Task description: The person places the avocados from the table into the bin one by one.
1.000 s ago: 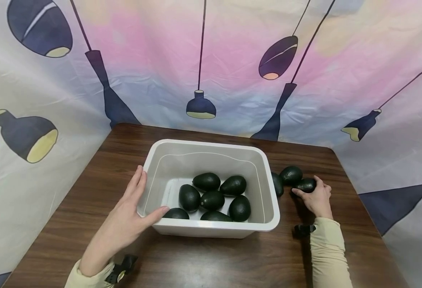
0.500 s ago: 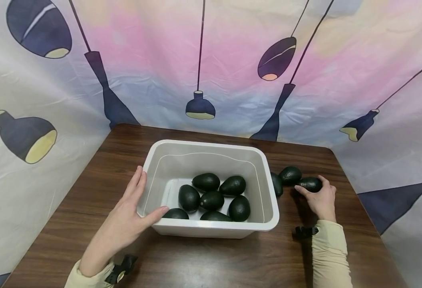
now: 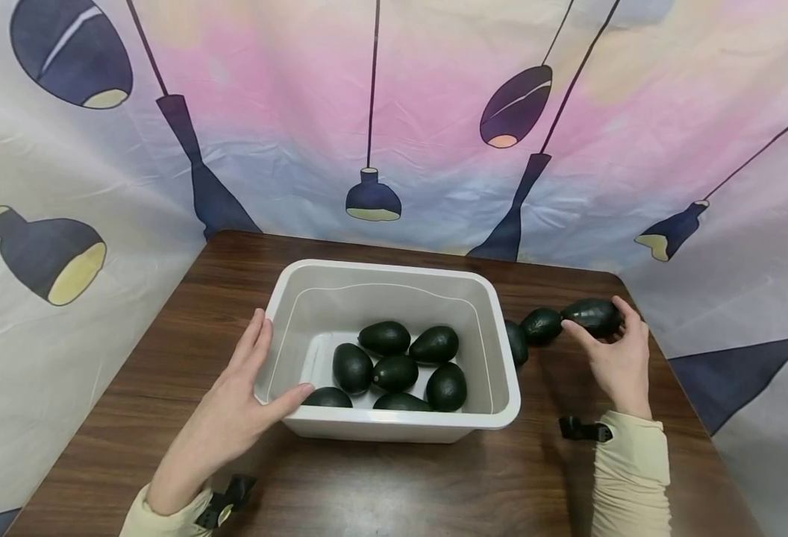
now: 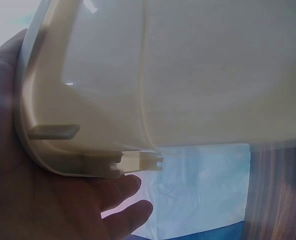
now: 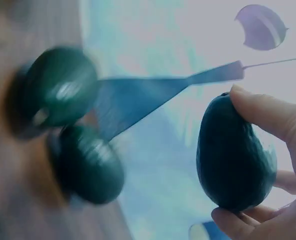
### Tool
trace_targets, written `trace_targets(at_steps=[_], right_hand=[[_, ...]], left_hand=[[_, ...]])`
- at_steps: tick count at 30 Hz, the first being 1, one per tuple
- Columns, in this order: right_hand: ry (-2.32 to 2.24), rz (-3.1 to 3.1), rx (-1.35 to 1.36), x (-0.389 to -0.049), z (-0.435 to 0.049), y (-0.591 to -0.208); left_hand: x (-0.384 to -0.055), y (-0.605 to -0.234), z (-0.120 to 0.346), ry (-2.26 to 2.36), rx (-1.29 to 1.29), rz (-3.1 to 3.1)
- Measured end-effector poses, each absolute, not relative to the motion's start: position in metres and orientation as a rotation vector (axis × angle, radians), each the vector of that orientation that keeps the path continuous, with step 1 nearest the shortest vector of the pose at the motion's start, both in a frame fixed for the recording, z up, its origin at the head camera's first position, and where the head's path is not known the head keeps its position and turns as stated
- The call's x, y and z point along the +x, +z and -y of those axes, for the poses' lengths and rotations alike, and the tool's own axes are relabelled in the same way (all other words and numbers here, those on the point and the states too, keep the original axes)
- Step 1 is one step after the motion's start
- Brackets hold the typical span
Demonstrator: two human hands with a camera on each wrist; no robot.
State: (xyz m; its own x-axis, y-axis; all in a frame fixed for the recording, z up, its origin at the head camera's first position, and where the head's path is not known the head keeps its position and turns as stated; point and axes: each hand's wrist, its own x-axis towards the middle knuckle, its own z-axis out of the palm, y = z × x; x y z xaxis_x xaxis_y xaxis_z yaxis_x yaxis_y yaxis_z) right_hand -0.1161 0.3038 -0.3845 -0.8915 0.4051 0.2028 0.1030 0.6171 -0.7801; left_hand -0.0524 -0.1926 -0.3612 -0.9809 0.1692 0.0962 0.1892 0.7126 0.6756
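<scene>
My right hand (image 3: 618,365) pinches a dark green avocado (image 3: 592,317) lengthwise, thumb at one end and fingers at the other. In the right wrist view the held avocado (image 5: 233,155) hangs clear of the table. My left hand (image 3: 233,410) rests with straight fingers along the left side of a pale grey plastic bin (image 3: 394,426), its thumb over the front rim. From underneath, the left wrist view has the bin's corner (image 4: 87,110) against the palm. Several avocados (image 3: 395,373) lie inside the bin, some partly hidden by its front wall.
Two more avocados sit on the wooden table (image 3: 394,485) right of the bin: one (image 3: 542,326) beside the other (image 3: 516,343), which the bin partly hides. A printed cloth (image 3: 434,112) with lamp drawings hangs behind the table. Each wrist wears a black strap (image 3: 582,430).
My right hand has lifted the avocado off the table, moving it right and up, away from the two lying by the bin. The left hand and bin stay put.
</scene>
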Motion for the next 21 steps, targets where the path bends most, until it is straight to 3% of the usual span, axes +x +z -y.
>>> trace_targets(at_steps=[10,21], right_hand=[[1.205,2.427,-0.229,-0.106,-0.274,-0.351],[1.211,2.289,0.287,-0.091,-0.229,-0.318]], left_hand=[[-0.054,-0.361,0.193,-1.131,-0.298,2.889],[-0.053,-0.361,0.192,-1.133,-0.295,2.890]])
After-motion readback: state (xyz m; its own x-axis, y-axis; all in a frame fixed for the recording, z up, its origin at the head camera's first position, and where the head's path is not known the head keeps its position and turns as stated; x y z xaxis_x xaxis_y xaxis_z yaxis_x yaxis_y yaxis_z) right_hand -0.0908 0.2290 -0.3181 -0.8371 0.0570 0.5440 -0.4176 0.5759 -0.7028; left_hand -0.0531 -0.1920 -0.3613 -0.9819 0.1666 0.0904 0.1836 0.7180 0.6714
